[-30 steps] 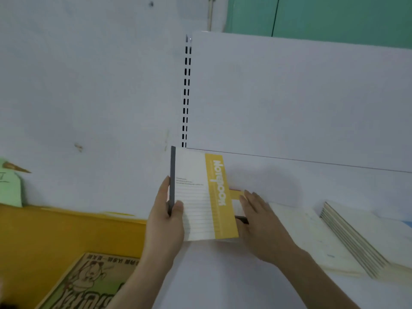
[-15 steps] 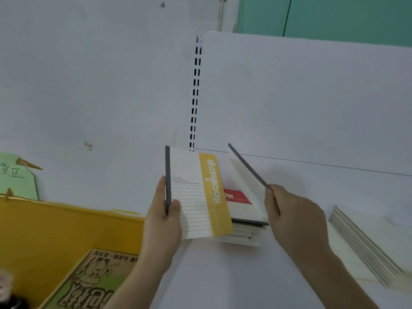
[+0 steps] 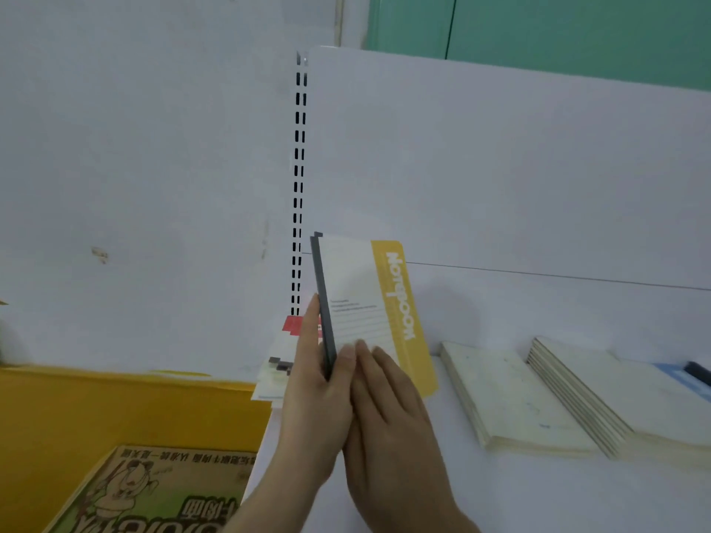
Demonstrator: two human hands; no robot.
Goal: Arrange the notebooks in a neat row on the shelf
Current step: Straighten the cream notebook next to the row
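**Thin notebooks held upright at the shelf's left end**

The left hand (image 3: 319,409) holds a yellow-banded notebook (image 3: 369,313) upright over the white shelf (image 3: 538,494), fingers clamped on its dark grey spine, thumb in front and the rest behind. A second grey edge peeks out behind the top corner, so it may be two notebooks pressed together; the view is too tight to be sure. The right hand (image 3: 392,425) lies flat against the cover's lower part, fingers together, pressing rather than gripping.

Behind the left hand a small pile with a red cover (image 3: 292,325) sits at the shelf's left edge. To the right, well apart, lie a flat cream notebook (image 3: 511,398) and a fanned stack (image 3: 577,402).

These look light, thin and floppy. Hold them near the spine, where the binding is stiffest; a smooth cover could slip under a flat palm.
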